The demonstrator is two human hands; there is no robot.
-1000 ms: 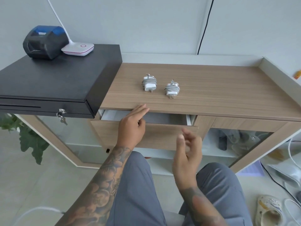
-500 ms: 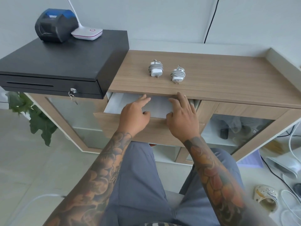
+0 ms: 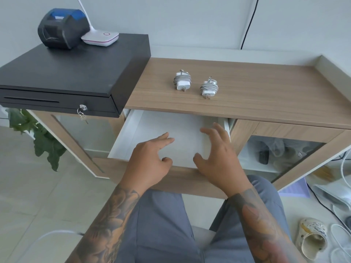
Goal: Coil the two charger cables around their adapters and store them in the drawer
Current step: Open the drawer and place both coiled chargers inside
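Right now the drawer (image 3: 155, 133) stands pulled well out from under the wooden counter (image 3: 266, 95), its white floor showing pale and bare-looking between the two hands. Left hand (image 3: 150, 164) hovers over the near part of the drawer, fingers loosely spread and pointing toward the back, thumb tucked near the front panel; it has hold of nothing. Right hand (image 3: 220, 158) mirrors it on the other side, fingers relaxed and fanned over the drawer's right portion, thumb angled inward, also gripping nothing (whether either palm actually touches the front edge, I cannot tell from this angle).

Up on the counter, both chargers sit side by side, well back from the drawer opening. Left charger (image 3: 182, 80) is a white adapter with grey cable coiled around its middle, prongs toward the camera. Right charger (image 3: 209, 88) sits just beside it, a little nearer the counter edge, wrapped the same way. They lie close together but apart, neither touched by a hand.

Off to the left, a black cash box (image 3: 72, 73) rests on the counter's end, keys hanging in its lock (image 3: 82, 109). On top of it stand a dark receipt printer (image 3: 60, 28) and a white lamp base (image 3: 100, 37) just beside.
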